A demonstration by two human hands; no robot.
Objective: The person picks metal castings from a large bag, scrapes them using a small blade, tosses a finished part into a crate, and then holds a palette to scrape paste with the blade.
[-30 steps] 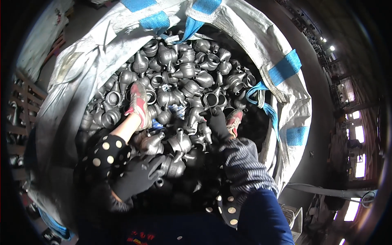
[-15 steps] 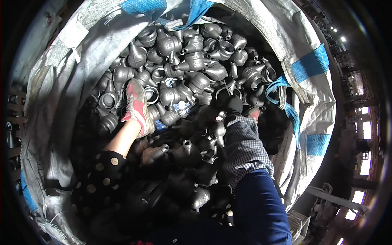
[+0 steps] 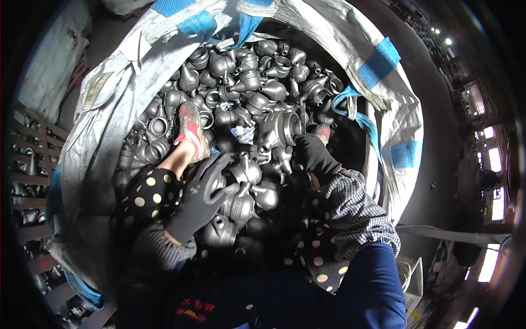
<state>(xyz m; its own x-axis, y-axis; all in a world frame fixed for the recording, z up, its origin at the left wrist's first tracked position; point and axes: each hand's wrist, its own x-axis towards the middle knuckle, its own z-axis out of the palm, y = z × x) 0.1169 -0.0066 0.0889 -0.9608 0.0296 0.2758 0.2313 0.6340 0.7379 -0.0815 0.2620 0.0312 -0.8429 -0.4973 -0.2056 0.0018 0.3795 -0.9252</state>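
Observation:
My right hand (image 3: 318, 156), in a dark glove, grips a grey metal casting (image 3: 276, 130) by the side of its wide round mouth. That casting has a bulbous body and looks raised over the pile. My left hand (image 3: 204, 192), in a dark grey glove, is stretched out with fingers apart. Its fingertips are beside a bulbous casting (image 3: 239, 208) and a casting with a narrow neck (image 3: 246, 170); whether they touch is unclear. Several similar castings (image 3: 249, 79) fill the large white woven bag (image 3: 90, 164) around me.
My pink-and-grey shoe (image 3: 192, 134) stands among the castings, the other shoe (image 3: 323, 133) partly hidden behind my right hand. Blue straps (image 3: 356, 118) hang along the bag's inner right side. A rack (image 3: 33, 178) holding more metal parts stands outside at left, a pale crate (image 3: 411, 279) at lower right.
My left hand has come into clear view over the near castings. My right hand has come up with a casting, and the view has shifted slightly.

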